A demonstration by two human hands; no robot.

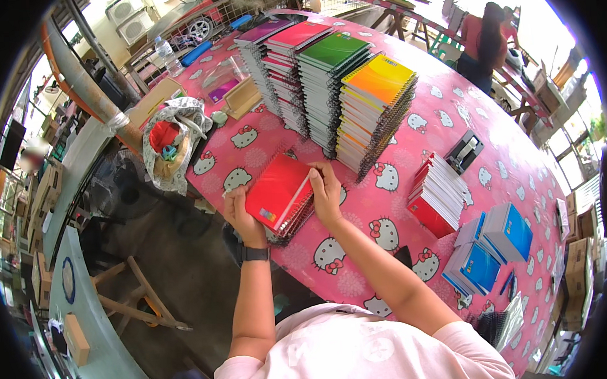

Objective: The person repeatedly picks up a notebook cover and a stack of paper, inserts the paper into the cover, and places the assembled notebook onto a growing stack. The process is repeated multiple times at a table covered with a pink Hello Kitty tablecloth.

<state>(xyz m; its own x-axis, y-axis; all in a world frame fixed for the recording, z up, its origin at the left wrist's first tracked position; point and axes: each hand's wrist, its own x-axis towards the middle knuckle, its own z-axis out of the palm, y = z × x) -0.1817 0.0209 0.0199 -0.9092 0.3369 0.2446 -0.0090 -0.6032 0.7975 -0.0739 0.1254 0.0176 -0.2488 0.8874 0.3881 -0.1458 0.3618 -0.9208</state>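
Observation:
A small stack of red spiral notebooks [277, 190] is between my hands at the left edge of the table. My left hand [240, 217], with a dark watch on its wrist, grips the near left side of the stack. Against the right edge, my right hand [326, 193] presses with its thumb on top and fingers curled around the side. Just beyond stand tall stacks of spiral notebooks with purple [264, 32], pinkish-red [299, 34], green [332, 49] and yellow-orange covers [381, 78].
To the right lie a row of red-covered booklets [430, 208], a black metal device [464, 152], blue booklets [477, 269] and pens [509, 284]. A patterned bag [179, 170] hangs at the left edge, near a water bottle [168, 57]. A wooden stool [143, 295] stands on the floor.

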